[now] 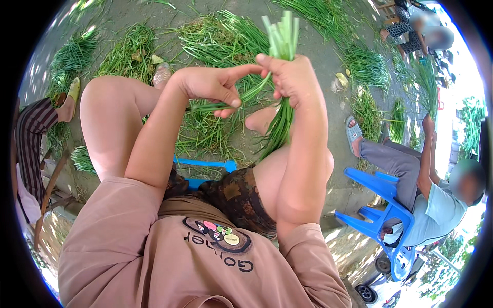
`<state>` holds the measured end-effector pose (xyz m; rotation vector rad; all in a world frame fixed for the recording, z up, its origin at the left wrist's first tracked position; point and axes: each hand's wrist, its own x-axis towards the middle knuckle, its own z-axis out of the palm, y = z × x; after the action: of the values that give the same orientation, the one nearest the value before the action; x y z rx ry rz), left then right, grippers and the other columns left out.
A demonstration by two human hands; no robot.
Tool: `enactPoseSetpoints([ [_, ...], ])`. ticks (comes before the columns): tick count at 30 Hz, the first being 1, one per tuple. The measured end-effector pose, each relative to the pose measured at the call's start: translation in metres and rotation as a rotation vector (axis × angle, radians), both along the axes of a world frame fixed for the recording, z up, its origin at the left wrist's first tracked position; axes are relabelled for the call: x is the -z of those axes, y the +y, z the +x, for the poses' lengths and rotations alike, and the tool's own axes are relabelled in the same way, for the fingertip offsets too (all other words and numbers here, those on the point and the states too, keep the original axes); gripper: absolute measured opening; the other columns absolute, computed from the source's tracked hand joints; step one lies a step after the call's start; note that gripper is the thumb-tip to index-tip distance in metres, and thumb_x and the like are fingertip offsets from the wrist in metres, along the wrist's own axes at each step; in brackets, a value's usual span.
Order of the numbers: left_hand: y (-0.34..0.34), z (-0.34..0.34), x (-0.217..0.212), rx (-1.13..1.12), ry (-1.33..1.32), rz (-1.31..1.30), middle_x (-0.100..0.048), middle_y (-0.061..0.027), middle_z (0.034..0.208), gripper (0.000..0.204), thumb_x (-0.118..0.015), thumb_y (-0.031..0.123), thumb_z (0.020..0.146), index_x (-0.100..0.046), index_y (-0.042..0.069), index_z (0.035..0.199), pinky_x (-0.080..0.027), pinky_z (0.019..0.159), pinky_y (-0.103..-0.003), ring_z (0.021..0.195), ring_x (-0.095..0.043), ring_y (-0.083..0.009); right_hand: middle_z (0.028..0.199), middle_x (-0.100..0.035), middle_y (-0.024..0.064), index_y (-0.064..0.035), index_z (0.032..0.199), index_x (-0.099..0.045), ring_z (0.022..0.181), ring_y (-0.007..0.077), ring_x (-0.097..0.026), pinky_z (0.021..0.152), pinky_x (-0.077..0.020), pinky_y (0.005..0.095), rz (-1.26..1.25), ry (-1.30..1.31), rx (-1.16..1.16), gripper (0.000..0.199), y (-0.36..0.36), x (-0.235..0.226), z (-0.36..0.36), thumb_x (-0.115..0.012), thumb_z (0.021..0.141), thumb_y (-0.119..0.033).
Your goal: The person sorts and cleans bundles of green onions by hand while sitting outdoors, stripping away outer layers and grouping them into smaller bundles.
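Head view: the right hand point(298, 79) is closed around the bundle point(282, 41), pale ends outward. The left hand point(210, 84) is half curled, strand point(252, 93) between thumb and fingers, forefinger extended toward the bundle. The bundle is above the ground point(172, 18), by the heap's point(226, 38) right edge. Grip firmly without crushing; maintain strand tension, as slack could loosen the stalks.

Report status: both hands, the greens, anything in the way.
Right hand: closed around green bundle, pale ends up, leaves hanging below. Left hand: gripping thin green strands that run toward the bundle. Nothing seen blocking either hand.
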<state>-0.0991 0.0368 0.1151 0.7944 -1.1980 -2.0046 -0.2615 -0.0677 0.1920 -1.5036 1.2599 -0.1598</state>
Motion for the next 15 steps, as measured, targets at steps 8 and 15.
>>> enactPoseSetpoints([
  [8,0.047,-0.008,0.118,0.212,-0.055,0.66,-0.058,-0.0021,0.07,0.077,-0.051,-0.004,0.086,-0.019,0.025,0.149,-0.04,0.043,-0.02,0.051,-0.052,-0.0073,0.05,-0.042,-0.0017,0.0022,0.077,-0.058,0.038,0.0104,-0.04,0.044,-0.046,0.0307,-0.207,-0.347,0.627,0.03,-0.045,-0.021,-0.06,-0.067,0.087,-0.024],
  [15,0.096,-0.015,0.219,0.604,-0.813,1.002,-0.069,-0.0109,0.099,0.072,-0.05,0.0,0.088,-0.02,0.026,0.148,-0.053,0.059,-0.03,0.078,-0.067,-0.0184,0.05,-0.046,0.0009,0.0039,0.079,-0.06,0.041,0.0117,-0.046,0.043,-0.0462,0.0302,-0.212,-0.294,0.429,0.029,-0.029,-0.012,-0.053,-0.067,0.088,-0.022],
])
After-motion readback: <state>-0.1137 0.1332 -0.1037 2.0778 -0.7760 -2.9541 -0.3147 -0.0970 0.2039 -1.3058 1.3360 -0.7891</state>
